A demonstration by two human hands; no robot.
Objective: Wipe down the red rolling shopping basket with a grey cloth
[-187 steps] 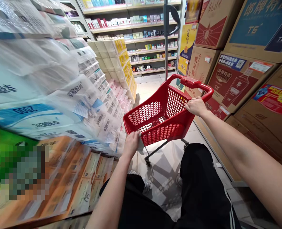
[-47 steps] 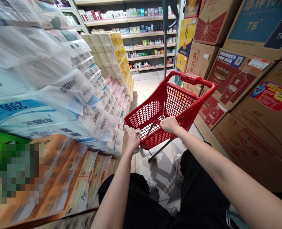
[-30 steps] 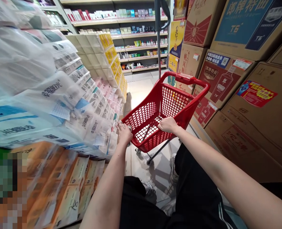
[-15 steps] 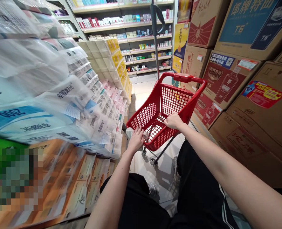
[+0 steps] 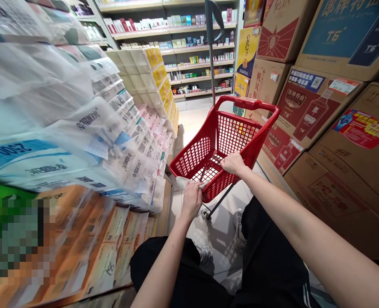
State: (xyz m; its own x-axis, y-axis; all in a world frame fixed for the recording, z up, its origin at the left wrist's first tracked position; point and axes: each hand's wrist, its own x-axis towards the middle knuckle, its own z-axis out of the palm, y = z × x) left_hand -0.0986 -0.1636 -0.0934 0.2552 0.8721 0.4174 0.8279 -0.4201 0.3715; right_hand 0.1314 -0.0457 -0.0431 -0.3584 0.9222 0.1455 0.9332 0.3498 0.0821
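A small red plastic shopping cart (image 5: 237,128) stands in the aisle in front of my knees. My right hand (image 5: 233,163) is closed over the cart's near rim. My left hand (image 5: 192,199) presses a white cloth (image 5: 183,182) against the outside of the cart's near left corner, fingers curled on the cloth. The basket holds nothing that I can see. My legs in black trousers are bent low beneath my arms.
Stacked packs of tissue and toilet paper (image 5: 89,128) fill the left side. Large cardboard cartons (image 5: 320,107) are piled along the right. Shelves of small goods (image 5: 183,47) close the aisle's far end, with a grey pole (image 5: 211,51) before them. Pale floor tiles (image 5: 192,119) lie between.
My right hand moved from the cart's far handle side to its near rim. My left hand with the cloth slid down and along the near left corner of the basket.
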